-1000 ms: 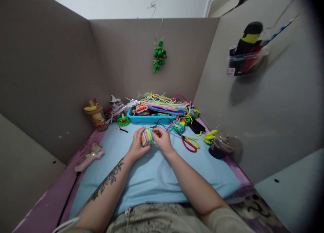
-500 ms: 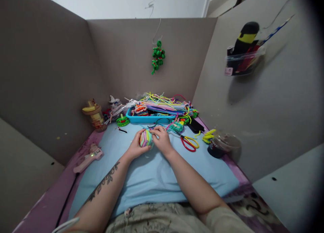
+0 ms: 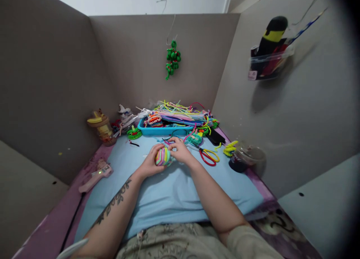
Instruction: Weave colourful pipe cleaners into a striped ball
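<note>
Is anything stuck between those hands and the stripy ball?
Nothing that I can see. The left hand is wrapped around the stripy ball, and the right hand has its fingers close beside it.

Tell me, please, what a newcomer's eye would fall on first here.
Probably the striped multicoloured ball in the left hand, with the right hand close beside it. Behind them, bright thin strips heap over the blue tray. Higher up, a green ornament hangs against the grey back panel.
</note>
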A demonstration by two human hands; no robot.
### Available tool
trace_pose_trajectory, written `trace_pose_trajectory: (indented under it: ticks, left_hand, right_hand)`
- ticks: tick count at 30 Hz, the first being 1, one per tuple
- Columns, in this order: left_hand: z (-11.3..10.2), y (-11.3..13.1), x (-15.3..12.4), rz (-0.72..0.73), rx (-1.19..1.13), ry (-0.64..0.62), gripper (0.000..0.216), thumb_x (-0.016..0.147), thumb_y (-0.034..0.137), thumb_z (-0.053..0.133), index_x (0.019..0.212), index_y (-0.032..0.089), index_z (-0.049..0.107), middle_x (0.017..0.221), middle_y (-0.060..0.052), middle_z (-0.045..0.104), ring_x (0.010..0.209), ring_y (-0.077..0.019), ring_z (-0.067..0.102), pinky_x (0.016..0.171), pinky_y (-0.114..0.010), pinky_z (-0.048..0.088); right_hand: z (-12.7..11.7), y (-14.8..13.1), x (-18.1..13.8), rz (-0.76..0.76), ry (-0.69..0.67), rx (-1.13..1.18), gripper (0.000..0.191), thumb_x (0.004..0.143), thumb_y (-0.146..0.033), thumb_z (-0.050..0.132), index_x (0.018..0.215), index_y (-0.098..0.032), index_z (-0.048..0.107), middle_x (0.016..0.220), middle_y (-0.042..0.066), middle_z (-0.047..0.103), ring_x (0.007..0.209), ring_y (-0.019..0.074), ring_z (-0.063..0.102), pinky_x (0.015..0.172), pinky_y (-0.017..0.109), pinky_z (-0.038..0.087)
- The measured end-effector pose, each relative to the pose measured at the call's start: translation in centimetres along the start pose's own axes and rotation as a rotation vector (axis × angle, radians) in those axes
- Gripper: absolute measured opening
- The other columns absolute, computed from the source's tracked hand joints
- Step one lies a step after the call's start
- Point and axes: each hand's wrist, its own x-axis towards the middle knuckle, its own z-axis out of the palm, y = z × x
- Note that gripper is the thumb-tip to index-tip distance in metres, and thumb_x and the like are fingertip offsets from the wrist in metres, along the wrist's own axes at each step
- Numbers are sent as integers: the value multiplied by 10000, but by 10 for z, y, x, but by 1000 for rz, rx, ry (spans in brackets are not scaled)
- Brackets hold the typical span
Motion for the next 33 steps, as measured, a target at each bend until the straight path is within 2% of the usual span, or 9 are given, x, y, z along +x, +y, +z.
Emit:
trace_pose_trajectory:
  ticks: [2,5,10,14,16,19,22,26,33]
  left_hand:
    - [0,1,0,-22,-57,-18,823,591,328,780,1318,220,412,1340,-114,392,1261,-318,375,1086,-464,283]
    - [0,1,0,-128,-160,3,852,611,407,771,1344,202,387,1319,-122,419,1224,-326,416,1049,-460,330]
    - [3,2,0,-246,-162,65,849,614,409,769,1333,184,376,1282,-127,453,1177,-313,457,1012,-450,367]
    - [3,3,1,-302,-329,106,786,667,416,727,1320,204,345,1224,-100,494,1078,-270,526,933,-424,439]
    - [2,2,2,-327,-438,157,771,679,424,716,1315,217,332,1199,-85,512,1046,-251,542,909,-404,454]
    - [0,-1,3,-331,-539,233,777,669,433,726,1306,220,335,1194,-81,524,1043,-240,543,905,-377,453]
    - [0,-2,2,-316,-593,262,785,652,431,743,1295,218,348,1186,-83,533,1042,-240,544,893,-362,457]
    - [1,2,2,-300,-587,259,782,649,406,753,1288,205,349,1165,-88,542,1021,-234,553,865,-346,467]
    - [4,3,0,-229,-478,202,787,633,405,761,1278,203,358,1153,-79,524,1015,-230,548,868,-350,465]
  right_hand:
    - [-1,1,0,5,1,9,132,671,-99,615,636,-201,691,1107,53,565,1077,240,446,962,428,340]
    - [0,-3,-1,-19,77,-27,174,666,-71,592,655,-206,701,1093,62,566,1085,244,432,966,427,341]
    - [3,-11,-2,-29,107,-3,188,668,-72,581,699,-207,708,1056,63,571,1075,237,456,964,419,351]
    - [-4,-18,-3,-34,96,148,265,703,-137,611,944,-220,682,1125,64,542,1108,215,476,987,389,351]
    - [-7,-24,-5,-57,144,190,246,717,-160,626,955,-214,664,1145,70,534,1130,212,473,999,377,342]
    - [-5,-31,-9,-109,200,176,112,736,-188,641,841,-210,670,1140,70,543,1124,216,477,1005,383,331]
    - [1,-34,-12,-146,203,142,113,725,-191,659,831,-226,678,1139,61,545,1126,223,474,1005,399,327]
    - [8,-35,-13,-117,216,145,84,709,-179,666,781,-222,669,1121,58,542,1120,220,477,996,395,339]
    - [10,-35,-13,-92,279,187,223,749,-200,643,968,-238,654,1121,67,527,1122,210,484,995,375,364]
